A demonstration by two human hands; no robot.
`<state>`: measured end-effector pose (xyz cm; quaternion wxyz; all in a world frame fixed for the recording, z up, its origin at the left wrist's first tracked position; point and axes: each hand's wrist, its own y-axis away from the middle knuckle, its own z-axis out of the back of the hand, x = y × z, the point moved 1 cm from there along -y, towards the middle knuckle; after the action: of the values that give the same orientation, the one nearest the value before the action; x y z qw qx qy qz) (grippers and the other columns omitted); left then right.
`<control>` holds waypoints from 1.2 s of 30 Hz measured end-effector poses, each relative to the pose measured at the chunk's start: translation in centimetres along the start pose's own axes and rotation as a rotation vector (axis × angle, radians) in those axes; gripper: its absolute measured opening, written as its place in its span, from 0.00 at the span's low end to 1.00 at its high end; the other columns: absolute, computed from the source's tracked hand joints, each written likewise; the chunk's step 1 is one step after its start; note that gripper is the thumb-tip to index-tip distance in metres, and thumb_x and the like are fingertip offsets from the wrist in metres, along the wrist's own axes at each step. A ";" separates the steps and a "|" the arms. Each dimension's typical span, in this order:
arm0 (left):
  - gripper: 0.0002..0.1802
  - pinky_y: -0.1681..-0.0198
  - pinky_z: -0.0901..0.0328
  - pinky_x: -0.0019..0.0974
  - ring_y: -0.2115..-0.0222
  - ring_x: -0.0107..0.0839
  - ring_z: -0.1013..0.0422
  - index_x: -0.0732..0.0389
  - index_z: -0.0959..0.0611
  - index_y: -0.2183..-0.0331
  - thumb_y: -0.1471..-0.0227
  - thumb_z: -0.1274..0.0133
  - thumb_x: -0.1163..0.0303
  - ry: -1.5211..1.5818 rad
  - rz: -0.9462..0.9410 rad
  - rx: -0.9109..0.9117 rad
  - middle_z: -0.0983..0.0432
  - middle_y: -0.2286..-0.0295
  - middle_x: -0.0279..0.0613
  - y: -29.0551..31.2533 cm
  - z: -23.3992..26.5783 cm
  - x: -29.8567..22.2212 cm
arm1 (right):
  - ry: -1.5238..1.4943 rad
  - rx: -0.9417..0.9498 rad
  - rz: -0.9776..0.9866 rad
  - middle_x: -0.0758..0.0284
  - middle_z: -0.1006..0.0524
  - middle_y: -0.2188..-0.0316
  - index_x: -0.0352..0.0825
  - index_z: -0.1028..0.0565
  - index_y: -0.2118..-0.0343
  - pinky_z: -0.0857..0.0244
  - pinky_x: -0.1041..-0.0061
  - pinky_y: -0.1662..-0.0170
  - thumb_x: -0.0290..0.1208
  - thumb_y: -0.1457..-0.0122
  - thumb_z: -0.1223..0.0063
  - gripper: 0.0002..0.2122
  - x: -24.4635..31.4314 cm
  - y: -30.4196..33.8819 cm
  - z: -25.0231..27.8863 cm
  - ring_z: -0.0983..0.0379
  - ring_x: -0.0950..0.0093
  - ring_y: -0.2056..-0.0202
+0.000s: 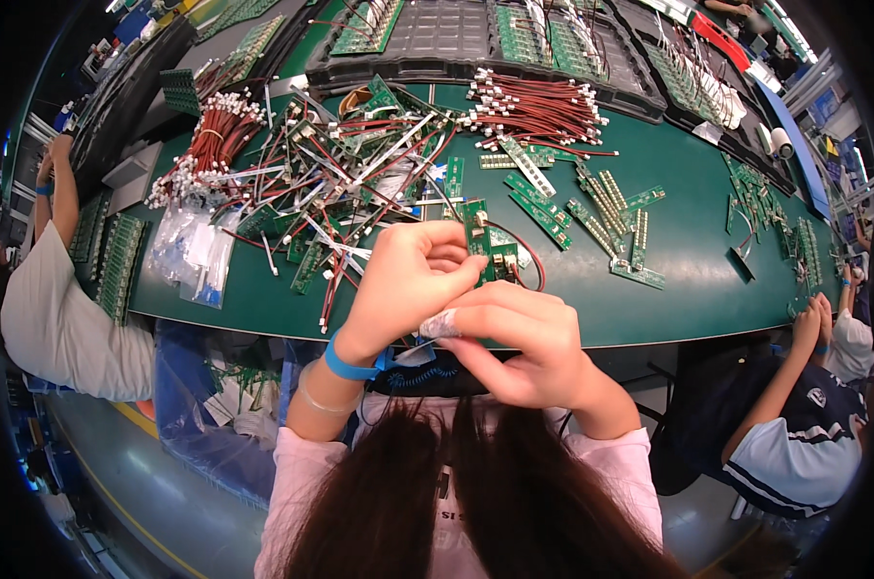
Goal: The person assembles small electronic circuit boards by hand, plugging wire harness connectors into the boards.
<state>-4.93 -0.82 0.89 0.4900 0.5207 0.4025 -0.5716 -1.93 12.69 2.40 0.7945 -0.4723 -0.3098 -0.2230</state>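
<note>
My left hand (408,280), a blue strap round its wrist, pinches a narrow green circuit board (474,224) between thumb and fingers above the table's near edge. Beside that board, a second small board (504,259) shows just past my right fingers. A red and black cable (533,256) loops out behind them. My right hand (528,343) is closed in a pinch in front of the left, close to its wrist. White wrapping (439,325) covers one of its fingertips. Whatever lies between those fingertips is hidden.
Beyond my hands lies a tangled heap of boards and cables (360,159). Bundled red cables (538,108) lie behind, and loose board strips (606,207) to the right. Black trays (437,43) line the back. A plastic bag (191,253) lies left. Co-workers sit on both sides.
</note>
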 end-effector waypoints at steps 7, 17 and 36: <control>0.06 0.73 0.34 0.21 0.76 0.20 0.31 0.71 0.25 0.74 0.59 0.47 0.78 0.238 -0.106 -0.106 0.29 0.75 0.38 0.9 -0.8 0.7 | -0.459 -0.353 -0.332 0.61 0.26 0.72 0.25 0.28 0.71 0.35 0.83 0.71 0.13 0.55 0.53 0.07 -0.4 1.8 -0.8 0.29 0.77 0.73; 0.14 0.69 0.34 0.23 0.75 0.21 0.30 0.69 0.26 0.64 0.57 0.51 0.83 0.335 -0.312 -0.237 0.26 0.76 0.38 2.5 -2.0 -0.3 | -0.263 -0.502 -0.353 0.69 0.29 0.79 0.27 0.30 0.76 0.43 0.88 0.75 0.17 0.55 0.49 0.03 -1.1 1.3 -0.1 0.37 0.86 0.79; 0.10 0.70 0.33 0.25 0.73 0.25 0.28 0.70 0.28 0.68 0.58 0.53 0.85 0.219 -0.369 -0.308 0.25 0.74 0.44 2.5 -2.6 -0.1 | 0.120 -0.576 -0.302 0.69 0.31 0.84 0.32 0.29 0.81 0.47 0.79 0.71 0.20 0.63 0.46 0.04 -1.8 0.8 -0.8 0.37 0.75 0.80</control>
<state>-1.93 1.25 0.80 0.4045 0.4164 0.6236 -0.5235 -2.48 12.49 0.35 0.6032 -0.6121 -0.2531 -0.4444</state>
